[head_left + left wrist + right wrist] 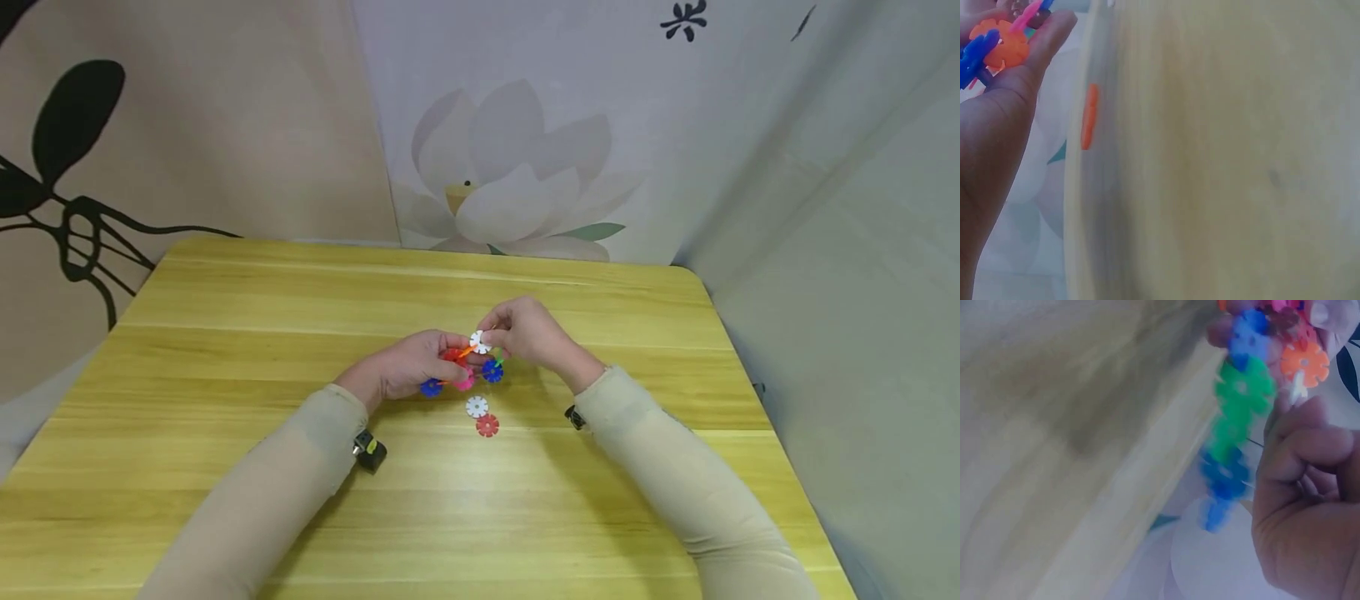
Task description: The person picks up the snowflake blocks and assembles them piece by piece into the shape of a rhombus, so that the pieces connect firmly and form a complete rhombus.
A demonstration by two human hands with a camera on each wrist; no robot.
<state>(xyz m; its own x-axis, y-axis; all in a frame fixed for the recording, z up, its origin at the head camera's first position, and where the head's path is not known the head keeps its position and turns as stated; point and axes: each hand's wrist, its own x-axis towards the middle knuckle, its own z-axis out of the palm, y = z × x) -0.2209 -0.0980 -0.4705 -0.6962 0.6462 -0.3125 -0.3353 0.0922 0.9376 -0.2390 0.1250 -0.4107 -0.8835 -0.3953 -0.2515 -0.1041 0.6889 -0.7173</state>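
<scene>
Notched plastic discs, joined edge to edge, make up a colourful piece held in my left hand point(412, 364). Its thumb lies over a pink disc point(465, 379), with a red disc point(452, 355) beside it. My right hand point(531, 333) pinches a white disc point(478, 341) at the piece's far side. In the right wrist view that white disc point(1298, 386) meets the edge of an orange disc point(1305, 364). Green discs point(1244, 384) and blue discs point(1225, 475) form a chain running off the piece, blurred there. The left palm partly hides the rest.
On the wooden table point(450, 517), a loose white disc point(477, 407) and a loose red disc point(487, 426) lie just nearer than the hands. A small black device point(369, 452) is strapped at the left wrist. A curtain with a flower print point(525, 183) hangs behind the table.
</scene>
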